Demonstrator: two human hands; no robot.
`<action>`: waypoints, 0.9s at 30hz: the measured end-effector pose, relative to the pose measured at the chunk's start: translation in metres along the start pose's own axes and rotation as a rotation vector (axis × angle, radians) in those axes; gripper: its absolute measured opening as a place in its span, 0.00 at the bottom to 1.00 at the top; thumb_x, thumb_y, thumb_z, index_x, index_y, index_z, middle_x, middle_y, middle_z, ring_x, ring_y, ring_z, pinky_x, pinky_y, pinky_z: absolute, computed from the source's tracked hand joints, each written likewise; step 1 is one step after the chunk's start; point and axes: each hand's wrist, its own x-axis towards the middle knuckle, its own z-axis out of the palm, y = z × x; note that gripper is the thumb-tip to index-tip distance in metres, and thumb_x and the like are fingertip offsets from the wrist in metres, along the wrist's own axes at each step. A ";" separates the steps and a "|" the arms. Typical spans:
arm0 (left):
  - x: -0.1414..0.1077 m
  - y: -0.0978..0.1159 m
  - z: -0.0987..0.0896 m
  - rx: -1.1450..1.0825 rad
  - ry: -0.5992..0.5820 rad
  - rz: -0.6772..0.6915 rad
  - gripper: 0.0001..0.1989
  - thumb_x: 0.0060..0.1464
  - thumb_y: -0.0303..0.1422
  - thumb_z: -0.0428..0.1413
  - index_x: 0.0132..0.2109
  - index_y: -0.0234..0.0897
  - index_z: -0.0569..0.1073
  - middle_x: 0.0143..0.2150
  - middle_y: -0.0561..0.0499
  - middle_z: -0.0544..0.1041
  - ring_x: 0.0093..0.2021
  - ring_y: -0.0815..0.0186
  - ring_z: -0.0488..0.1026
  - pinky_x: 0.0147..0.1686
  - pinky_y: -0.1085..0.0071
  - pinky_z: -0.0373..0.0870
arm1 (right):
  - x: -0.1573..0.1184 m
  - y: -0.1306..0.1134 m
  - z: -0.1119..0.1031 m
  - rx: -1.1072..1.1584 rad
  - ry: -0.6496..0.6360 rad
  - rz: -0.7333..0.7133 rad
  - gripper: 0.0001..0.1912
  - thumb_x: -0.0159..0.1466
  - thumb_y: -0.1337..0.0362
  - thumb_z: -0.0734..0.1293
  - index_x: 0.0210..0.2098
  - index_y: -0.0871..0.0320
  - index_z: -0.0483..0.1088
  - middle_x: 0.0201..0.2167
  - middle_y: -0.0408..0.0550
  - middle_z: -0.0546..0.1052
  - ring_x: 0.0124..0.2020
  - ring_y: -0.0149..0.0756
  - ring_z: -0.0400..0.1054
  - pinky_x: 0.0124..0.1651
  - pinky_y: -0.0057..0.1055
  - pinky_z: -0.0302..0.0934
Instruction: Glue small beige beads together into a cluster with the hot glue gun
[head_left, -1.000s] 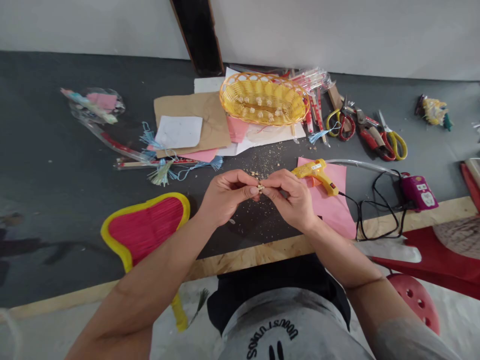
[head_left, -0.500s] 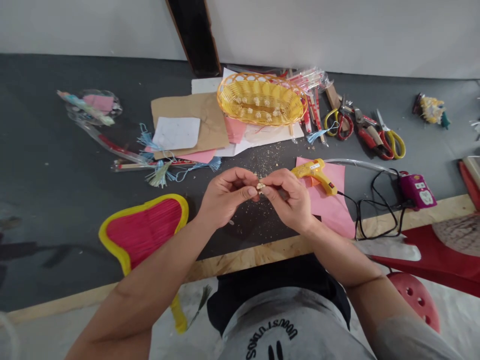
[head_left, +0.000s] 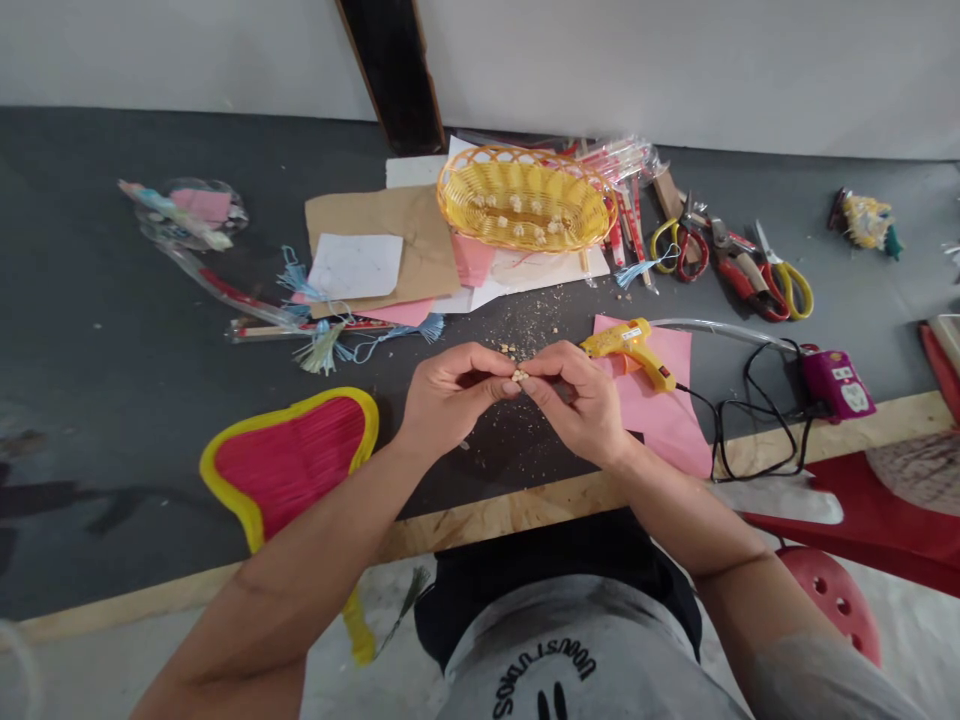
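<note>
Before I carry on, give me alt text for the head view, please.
Left hand and right hand pinch a small pale cluster between their fingers, over crumbs on a dark table. Behind them, a yellow basket holds similar clusters; a glue gun lies to the right, a red, yellow-edged fan shape to the left.

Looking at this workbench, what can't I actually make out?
All in the head view:
- Small pale piece: its full shape; it is tiny, and the fingertips of the left hand and right hand partly cover it.
- Pale clusters in the yellow basket: too small for detail.
- Magenta panel: lower part hidden by the left forearm.
- White sheet: marks too faint to read.
</note>
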 end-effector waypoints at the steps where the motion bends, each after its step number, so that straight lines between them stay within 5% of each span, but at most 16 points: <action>1: 0.000 0.000 0.000 0.002 0.001 -0.001 0.10 0.41 0.37 0.73 0.30 0.40 0.82 0.29 0.52 0.83 0.29 0.66 0.77 0.31 0.70 0.75 | 0.000 0.000 0.000 0.009 0.002 -0.002 0.04 0.68 0.71 0.68 0.40 0.56 0.74 0.34 0.45 0.78 0.36 0.31 0.72 0.37 0.30 0.68; 9: 0.000 0.003 0.000 -0.043 -0.001 -0.020 0.10 0.39 0.33 0.74 0.29 0.39 0.82 0.29 0.53 0.82 0.29 0.70 0.77 0.32 0.75 0.74 | -0.001 0.003 0.000 -0.023 -0.015 0.016 0.03 0.69 0.67 0.67 0.40 0.55 0.74 0.34 0.45 0.79 0.36 0.33 0.73 0.39 0.33 0.69; 16: 0.006 0.004 -0.002 -0.351 -0.179 -0.220 0.16 0.39 0.35 0.75 0.34 0.35 0.79 0.29 0.52 0.81 0.26 0.70 0.77 0.29 0.75 0.76 | 0.003 0.002 -0.005 -0.065 -0.018 0.006 0.06 0.70 0.69 0.66 0.41 0.55 0.75 0.36 0.45 0.80 0.39 0.33 0.74 0.43 0.33 0.70; 27: 0.010 0.010 0.000 -0.468 -0.072 -0.349 0.13 0.41 0.32 0.74 0.35 0.35 0.81 0.29 0.53 0.82 0.26 0.72 0.78 0.30 0.77 0.78 | 0.002 0.003 -0.009 -0.181 -0.008 0.013 0.13 0.71 0.69 0.64 0.53 0.54 0.74 0.43 0.49 0.79 0.42 0.34 0.74 0.44 0.34 0.73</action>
